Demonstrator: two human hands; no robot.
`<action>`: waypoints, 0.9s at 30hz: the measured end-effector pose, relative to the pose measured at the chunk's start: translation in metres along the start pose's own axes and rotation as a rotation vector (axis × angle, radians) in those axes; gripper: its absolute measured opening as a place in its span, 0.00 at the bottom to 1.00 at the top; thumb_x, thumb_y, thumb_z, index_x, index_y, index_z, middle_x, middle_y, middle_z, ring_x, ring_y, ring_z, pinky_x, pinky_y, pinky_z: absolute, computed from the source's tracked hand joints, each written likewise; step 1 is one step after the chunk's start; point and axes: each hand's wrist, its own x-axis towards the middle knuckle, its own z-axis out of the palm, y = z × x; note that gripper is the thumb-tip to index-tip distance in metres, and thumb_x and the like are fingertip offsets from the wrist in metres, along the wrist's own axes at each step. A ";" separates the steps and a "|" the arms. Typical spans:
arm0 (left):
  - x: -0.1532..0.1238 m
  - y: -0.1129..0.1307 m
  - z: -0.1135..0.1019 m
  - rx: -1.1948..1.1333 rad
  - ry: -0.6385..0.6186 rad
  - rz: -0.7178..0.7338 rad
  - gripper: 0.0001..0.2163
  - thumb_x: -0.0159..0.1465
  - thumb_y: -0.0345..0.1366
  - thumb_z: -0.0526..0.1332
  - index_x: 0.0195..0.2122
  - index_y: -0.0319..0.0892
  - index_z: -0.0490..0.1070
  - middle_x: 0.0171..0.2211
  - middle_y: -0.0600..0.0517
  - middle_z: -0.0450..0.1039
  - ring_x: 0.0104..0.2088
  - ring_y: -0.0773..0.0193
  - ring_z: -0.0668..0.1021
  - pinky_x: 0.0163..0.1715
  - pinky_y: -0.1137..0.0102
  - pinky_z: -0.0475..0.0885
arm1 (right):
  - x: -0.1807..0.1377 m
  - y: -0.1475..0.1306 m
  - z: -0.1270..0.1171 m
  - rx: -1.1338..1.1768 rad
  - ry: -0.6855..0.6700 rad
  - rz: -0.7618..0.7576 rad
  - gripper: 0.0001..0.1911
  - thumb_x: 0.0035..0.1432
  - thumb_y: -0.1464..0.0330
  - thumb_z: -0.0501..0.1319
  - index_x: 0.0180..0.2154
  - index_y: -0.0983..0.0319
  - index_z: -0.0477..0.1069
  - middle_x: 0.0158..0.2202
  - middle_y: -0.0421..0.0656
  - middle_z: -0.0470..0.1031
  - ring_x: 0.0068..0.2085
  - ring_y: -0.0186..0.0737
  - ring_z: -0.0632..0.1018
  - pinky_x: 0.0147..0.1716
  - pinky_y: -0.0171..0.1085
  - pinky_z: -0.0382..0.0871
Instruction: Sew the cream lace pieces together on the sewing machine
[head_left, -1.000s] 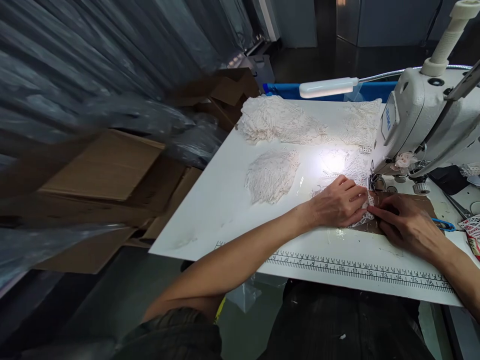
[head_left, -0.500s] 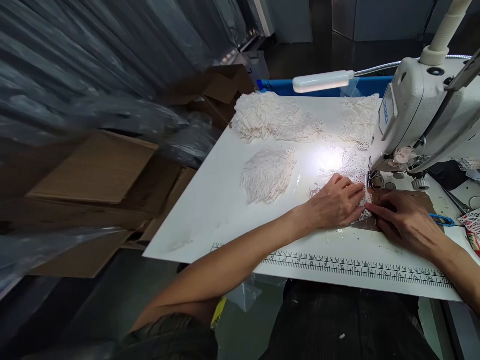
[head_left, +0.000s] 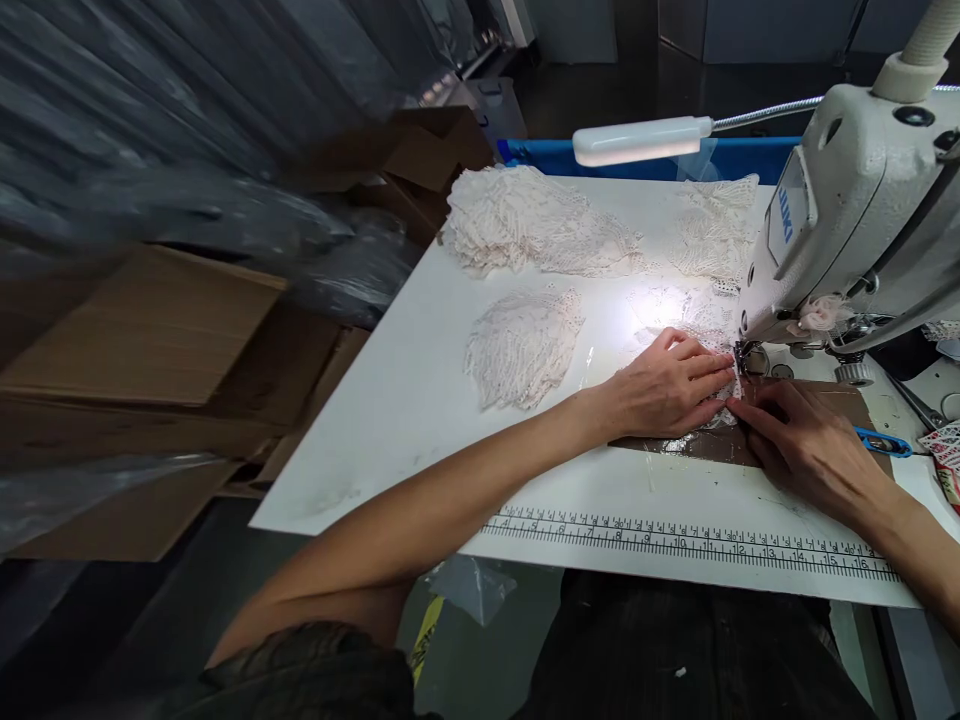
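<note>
Under the needle area of a white sewing machine (head_left: pixel 840 210) lies a piece of white lace (head_left: pixel 726 412). My left hand (head_left: pixel 671 385) rests on it from the left, fingers stretched out and pressed down flat beside the presser foot (head_left: pixel 742 355). On the other side, my right hand (head_left: pixel 806 440) is closed, its index finger and thumb meeting at the lace's near edge; the other fingers curl under and are partly hidden. More lace (head_left: pixel 694 308) spreads behind my left hand, brightly lit. Beneath both hands runs a brown strip (head_left: pixel 720 447) on the table.
Lace piles (head_left: pixel 525 350) lie on the white table (head_left: pixel 390 400), with a bigger heap (head_left: pixel 517 215) behind. A lamp (head_left: pixel 641 140) hangs above. Blue-handled snips (head_left: pixel 885 442) lie right of my right hand. A printed ruler (head_left: pixel 675 535) lines the front edge. Cardboard boxes (head_left: pixel 142 320) stand left.
The view has shifted slightly, so the machine appears larger and farther right. My left hand has moved a little towards the presser foot and away from me, baring more of the brown strip.
</note>
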 end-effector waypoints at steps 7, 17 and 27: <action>0.000 0.006 0.000 0.111 0.006 0.005 0.15 0.72 0.38 0.49 0.49 0.38 0.72 0.52 0.45 0.74 0.41 0.58 0.75 0.43 0.59 0.65 | 0.000 0.007 -0.002 0.116 0.010 0.084 0.17 0.65 0.71 0.50 0.48 0.61 0.74 0.38 0.48 0.73 0.34 0.39 0.75 0.30 0.37 0.73; -0.002 0.008 0.006 0.129 0.082 -0.003 0.14 0.71 0.39 0.51 0.47 0.39 0.72 0.51 0.45 0.74 0.40 0.58 0.75 0.42 0.58 0.65 | -0.009 0.014 0.005 0.105 0.060 0.038 0.17 0.67 0.70 0.50 0.49 0.65 0.74 0.38 0.51 0.73 0.36 0.45 0.75 0.32 0.41 0.75; -0.001 0.008 0.006 0.104 0.119 -0.006 0.13 0.70 0.39 0.51 0.46 0.40 0.73 0.51 0.45 0.75 0.41 0.58 0.75 0.41 0.58 0.66 | -0.006 0.007 0.006 0.121 0.063 0.035 0.15 0.63 0.74 0.51 0.46 0.60 0.73 0.38 0.48 0.70 0.37 0.42 0.72 0.34 0.41 0.71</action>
